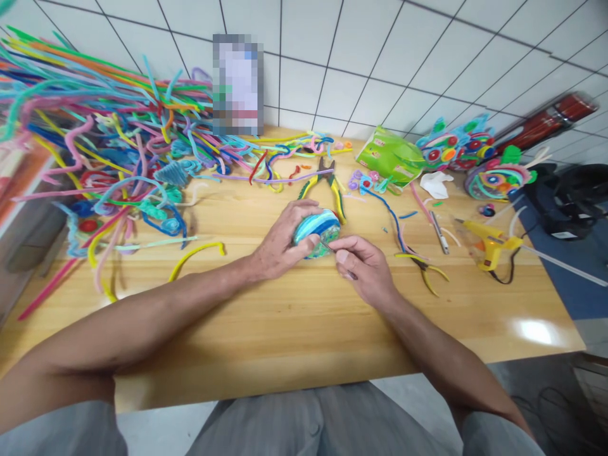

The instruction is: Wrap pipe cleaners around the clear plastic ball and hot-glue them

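My left hand (286, 244) is wrapped round a rounded piece (317, 223) banded in blue, light blue and white fuzzy pipe cleaner, with a greenish patch on its near right side. My right hand (365, 266) pinches a thin dark tool (329, 246), whose tip meets the piece beside my left thumb; its kind is too small to tell. Just beyond the piece lie pliers (338, 201) with yellow and green handles, spread apart. To the right of my right hand rest smaller yellow-handled pliers (430, 272).
Heaped pipe cleaners (137, 139) cover the table's left and back. A yellow glue gun (489, 244), a pen (439, 233), a green packet (390, 158) and several decorated pieces (496, 180) stand at right. A dark red flask (546, 123) leans by the tiled wall.
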Demonstrator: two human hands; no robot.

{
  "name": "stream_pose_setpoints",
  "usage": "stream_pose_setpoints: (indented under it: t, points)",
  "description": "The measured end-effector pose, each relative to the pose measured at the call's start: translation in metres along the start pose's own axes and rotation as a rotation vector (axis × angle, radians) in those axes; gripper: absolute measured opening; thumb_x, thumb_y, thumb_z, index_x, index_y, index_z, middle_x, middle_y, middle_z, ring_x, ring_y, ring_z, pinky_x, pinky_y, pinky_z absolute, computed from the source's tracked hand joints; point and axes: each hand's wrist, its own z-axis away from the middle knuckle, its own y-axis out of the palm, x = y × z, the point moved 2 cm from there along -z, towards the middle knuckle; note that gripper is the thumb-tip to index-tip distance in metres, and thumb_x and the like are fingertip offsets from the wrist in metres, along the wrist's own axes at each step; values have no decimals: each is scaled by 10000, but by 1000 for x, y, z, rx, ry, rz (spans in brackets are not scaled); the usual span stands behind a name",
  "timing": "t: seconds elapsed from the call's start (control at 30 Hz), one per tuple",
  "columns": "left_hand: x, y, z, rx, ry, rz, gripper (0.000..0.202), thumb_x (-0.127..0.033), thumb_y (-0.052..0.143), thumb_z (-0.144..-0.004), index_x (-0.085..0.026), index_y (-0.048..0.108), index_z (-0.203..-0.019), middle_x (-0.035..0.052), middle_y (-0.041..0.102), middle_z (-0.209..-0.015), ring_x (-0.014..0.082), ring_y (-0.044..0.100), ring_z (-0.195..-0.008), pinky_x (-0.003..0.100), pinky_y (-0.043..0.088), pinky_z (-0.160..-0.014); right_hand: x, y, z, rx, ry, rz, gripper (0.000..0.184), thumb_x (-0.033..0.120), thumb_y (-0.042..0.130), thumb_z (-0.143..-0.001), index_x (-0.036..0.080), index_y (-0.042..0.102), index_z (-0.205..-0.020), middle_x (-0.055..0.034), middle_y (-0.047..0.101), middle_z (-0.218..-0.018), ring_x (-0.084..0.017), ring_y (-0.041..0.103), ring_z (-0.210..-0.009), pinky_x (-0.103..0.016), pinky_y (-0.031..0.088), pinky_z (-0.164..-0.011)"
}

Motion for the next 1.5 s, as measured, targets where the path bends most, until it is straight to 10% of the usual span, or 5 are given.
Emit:
stream_pose_setpoints:
  t: [0.63,1.1,1.5]
  points:
    - [2,-3,1,16,-54,10,451,-511,541,-1129,-280,511,-1515,148,601,-1507,307,554,-1484,560,490,-1251,14,-2,8,-140,-678,786,165,263,643,-1059,265,800,-1106,-35,775,-897,-170,659,-753,-319,528,-672]
    - [2,0,1,7,-27,-37,446,-510,536,-1131,-268,510,-1506,146,613,-1489,301,555,-1473,548,491,-1243,5,-10,-4,-62,-5,-54,421,587,890,-831,250,745,-1038,49,642,-689,-122,567,-583,-269,466,-572]
    - [3,-5,2,9,-64,7,464,-524,514,-1136,-258,520,-1516,150,614,-1499,306,568,-1466,540,495,-1249,24,-50,-14,-178,-149,295,346,551,818,-911,257,822,-1092,-1,752,-797,-174,690,-722,-341,559,-731]
